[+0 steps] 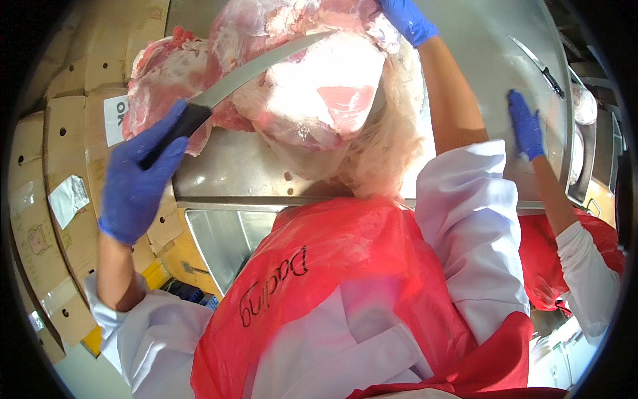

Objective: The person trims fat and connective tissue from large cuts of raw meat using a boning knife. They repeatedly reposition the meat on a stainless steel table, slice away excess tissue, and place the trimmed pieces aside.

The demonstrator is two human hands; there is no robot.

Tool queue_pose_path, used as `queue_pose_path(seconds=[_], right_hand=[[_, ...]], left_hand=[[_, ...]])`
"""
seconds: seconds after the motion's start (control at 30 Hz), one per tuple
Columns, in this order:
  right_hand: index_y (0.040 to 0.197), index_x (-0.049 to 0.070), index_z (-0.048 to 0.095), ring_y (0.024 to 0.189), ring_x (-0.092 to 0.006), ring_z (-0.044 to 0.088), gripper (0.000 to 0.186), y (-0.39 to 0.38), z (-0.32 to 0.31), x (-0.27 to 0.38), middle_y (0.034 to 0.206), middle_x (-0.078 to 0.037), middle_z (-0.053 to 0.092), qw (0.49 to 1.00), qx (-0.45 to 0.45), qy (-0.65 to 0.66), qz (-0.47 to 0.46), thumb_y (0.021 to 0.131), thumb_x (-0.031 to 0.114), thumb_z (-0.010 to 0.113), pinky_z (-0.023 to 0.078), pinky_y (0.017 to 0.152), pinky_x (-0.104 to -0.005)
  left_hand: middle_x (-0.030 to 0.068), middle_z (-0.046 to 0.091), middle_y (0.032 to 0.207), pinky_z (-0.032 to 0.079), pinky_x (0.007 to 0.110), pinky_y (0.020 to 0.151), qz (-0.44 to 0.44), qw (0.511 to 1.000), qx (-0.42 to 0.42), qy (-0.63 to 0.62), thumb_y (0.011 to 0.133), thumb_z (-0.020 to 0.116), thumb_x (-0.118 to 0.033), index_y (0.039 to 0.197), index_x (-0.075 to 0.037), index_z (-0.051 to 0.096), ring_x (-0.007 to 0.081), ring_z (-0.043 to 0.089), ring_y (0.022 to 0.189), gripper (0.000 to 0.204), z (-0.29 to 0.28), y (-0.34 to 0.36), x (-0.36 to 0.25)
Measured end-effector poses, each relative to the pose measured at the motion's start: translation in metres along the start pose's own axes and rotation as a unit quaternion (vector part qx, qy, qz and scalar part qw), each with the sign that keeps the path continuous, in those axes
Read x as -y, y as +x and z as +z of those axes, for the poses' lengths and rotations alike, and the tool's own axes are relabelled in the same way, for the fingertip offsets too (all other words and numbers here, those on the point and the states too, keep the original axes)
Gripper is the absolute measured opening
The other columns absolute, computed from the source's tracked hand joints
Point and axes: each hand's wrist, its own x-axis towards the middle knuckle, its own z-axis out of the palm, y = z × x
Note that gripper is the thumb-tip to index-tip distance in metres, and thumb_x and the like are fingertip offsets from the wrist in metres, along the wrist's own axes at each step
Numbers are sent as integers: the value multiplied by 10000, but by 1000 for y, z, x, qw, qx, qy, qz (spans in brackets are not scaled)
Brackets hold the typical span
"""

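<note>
My left hand (136,183), in a blue glove, is closed around the black handle of a long butcher's knife (269,64). Its blade slants up and to the right, lying over a large cut of raw meat (286,106) with pale fat and a bare pink patch. At the far right end of this cut, my right hand (411,21), also gloved in blue, grips the edge; some of its fingers are cut off by the picture's top. Thin, pale membrane (385,153) hangs from the meat toward my red apron (319,266).
Beneath the meat is a steel table (226,173). Flattened cardboard boxes (66,146) stand along the left. To the right, a co-worker's blue-gloved hand (525,125) rests on the steel near another black-handled knife (550,80). A metal tub (222,239) sits below the table's near edge.
</note>
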Motion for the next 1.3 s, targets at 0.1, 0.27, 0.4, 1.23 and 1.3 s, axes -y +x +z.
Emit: queue_pose_path(seconds=[0.1, 0.27, 0.4, 1.23, 1.3], right_hand=[[1032, 5, 643, 771, -209, 685, 265, -6, 10, -6, 853, -109, 681, 998, -24, -50, -30, 1051, 155, 425, 550, 730, -338], [1019, 7, 639, 796, -213, 667, 250, -12, 28, -19, 867, -105, 668, 991, -48, -105, -67, 1045, 148, 434, 534, 745, -350], [1009, 9, 636, 816, -216, 653, 239, -17, 26, -23, 877, -102, 657, 982, -71, -152, -92, 1040, 143, 441, 521, 757, -360], [1022, 16, 640, 911, -168, 587, 269, -26, 27, -56, 979, -68, 645, 991, -125, -31, -29, 1069, 197, 447, 484, 841, -336], [1026, 26, 648, 922, -154, 591, 287, -27, 31, -54, 988, -61, 654, 993, -115, 5, -7, 1079, 224, 447, 487, 846, -324]], left_hand=[[102, 737, 1198, 478, 273, 959, -10, 999, 28, 28, 968, 671, -115, 1387, -20, 605, 70, 595, 1039, 435, -20, -11, -11], [101, 721, 1235, 460, 284, 1010, -9, 997, 34, 63, 986, 652, -108, 1386, 25, 588, 82, 579, 1099, 426, -19, -10, -27], [99, 714, 1241, 473, 277, 993, 36, 993, 40, 109, 995, 647, -128, 1386, 15, 594, 88, 598, 1086, 419, -30, -1, -33], [133, 716, 1026, 514, 300, 882, 25, 928, 87, 361, 981, 671, -166, 1414, -128, 612, 196, 688, 921, 438, -16, 22, -125], [132, 719, 1001, 519, 299, 868, 17, 926, 80, 368, 979, 676, -165, 1412, -133, 616, 200, 692, 899, 438, -12, 12, -124]])
